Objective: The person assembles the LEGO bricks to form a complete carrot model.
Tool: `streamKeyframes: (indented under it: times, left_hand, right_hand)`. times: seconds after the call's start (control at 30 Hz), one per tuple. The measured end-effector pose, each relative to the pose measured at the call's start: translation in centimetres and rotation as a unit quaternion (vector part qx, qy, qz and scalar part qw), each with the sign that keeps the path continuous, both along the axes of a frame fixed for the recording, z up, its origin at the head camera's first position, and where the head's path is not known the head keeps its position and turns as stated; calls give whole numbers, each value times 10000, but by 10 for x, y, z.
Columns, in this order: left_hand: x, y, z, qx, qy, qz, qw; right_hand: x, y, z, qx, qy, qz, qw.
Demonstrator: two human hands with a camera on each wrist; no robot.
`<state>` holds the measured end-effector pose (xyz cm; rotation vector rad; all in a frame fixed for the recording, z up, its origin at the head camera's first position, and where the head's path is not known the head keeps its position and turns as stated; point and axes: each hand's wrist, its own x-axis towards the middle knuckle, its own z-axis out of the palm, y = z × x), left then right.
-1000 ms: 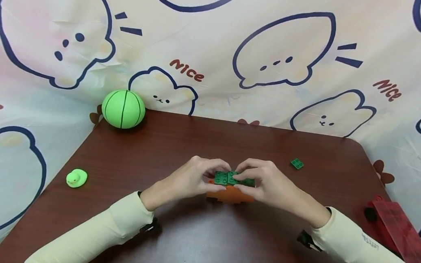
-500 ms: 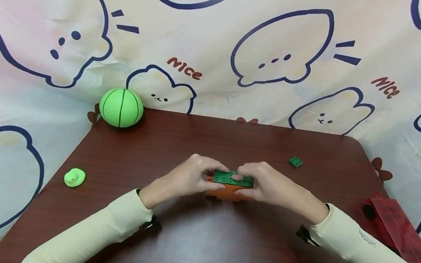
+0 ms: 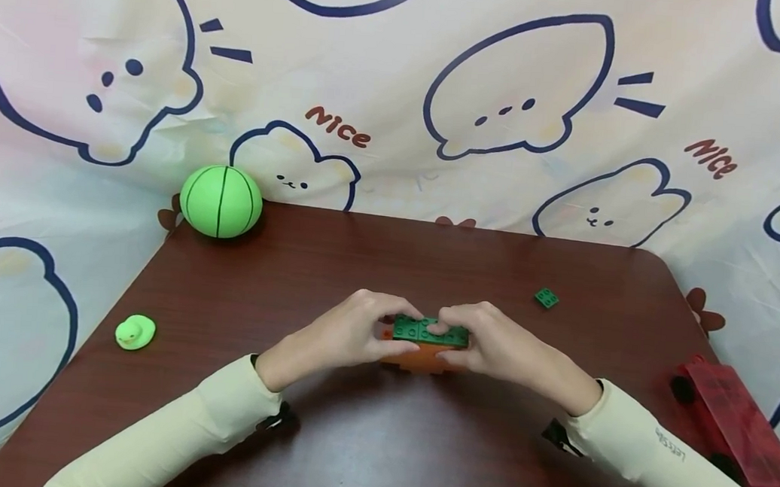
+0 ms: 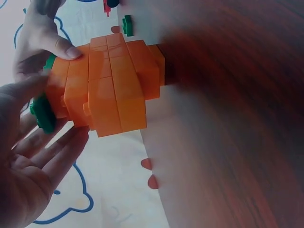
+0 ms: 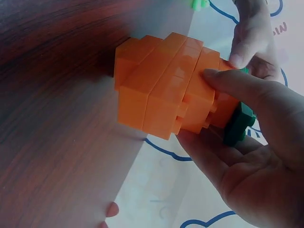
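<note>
A stack of orange toy building bricks (image 4: 109, 85) stands on the table, stepped and narrower towards its bottom. Green bricks (image 3: 418, 330) form a flat studded row along its top. My left hand (image 3: 357, 328) grips the stack's left end, thumb in front and fingers behind. At the other end my right hand (image 3: 501, 343) holds it the same way, its thumb against the orange front in the right wrist view and a fingertip over the green studs. Fingers cover parts of the green row.
A loose green brick (image 3: 546, 298) lies behind and to the right on the brown table (image 3: 362, 445). A green ball (image 3: 221, 201) sits at the back left, a small green rubber duck (image 3: 135, 332) at the left. A red toy vehicle (image 3: 738, 419) stands near the right edge.
The green piece at the right end, dark and uneven a second ago, now lies level with the rest of the row. My right fingers have shifted slightly; the left hand barely moved.
</note>
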<state>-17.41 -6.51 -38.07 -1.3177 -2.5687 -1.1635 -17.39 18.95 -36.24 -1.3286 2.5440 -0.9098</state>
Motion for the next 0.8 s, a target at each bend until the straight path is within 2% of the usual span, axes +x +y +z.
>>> streamKeyframes:
  times: [0.13,0.2,0.33,0.4,0.5,0.57,0.63,0.73,0.8]
  left_hand:
    - [-1,3,-2,199,-171,48,9996]
    - [-1,3,-2,207,-255,129,9994]
    - [0,4,-2,136,-430,241,9987]
    - [1,4,-2,110,-484,270,9984]
    - [2,4,-1,88,-499,290,9983]
    - [2,4,-1,72,-486,298,9984]
    - [2,4,0,62,-492,315,9983]
    - [3,4,0,8,-471,325,9984]
    - [3,4,1,-27,-444,330,9985]
  right_hand:
    - [1,15,5,163,-349,115,9992]
    - [2,29,9,277,-448,37,9986]
    - [3,66,16,767,-182,-690,9945]
    - [3,84,15,1258,-78,-1180,9850]
    - [3,111,3,2093,-253,-1670,9632]
    - [4,124,-10,2406,-471,-1875,9512]
    - [4,134,-25,2378,-526,-2010,9488]
    - [4,140,-41,2074,-328,-2061,9557]
    - [4,139,-45,1901,-202,-2056,9598]
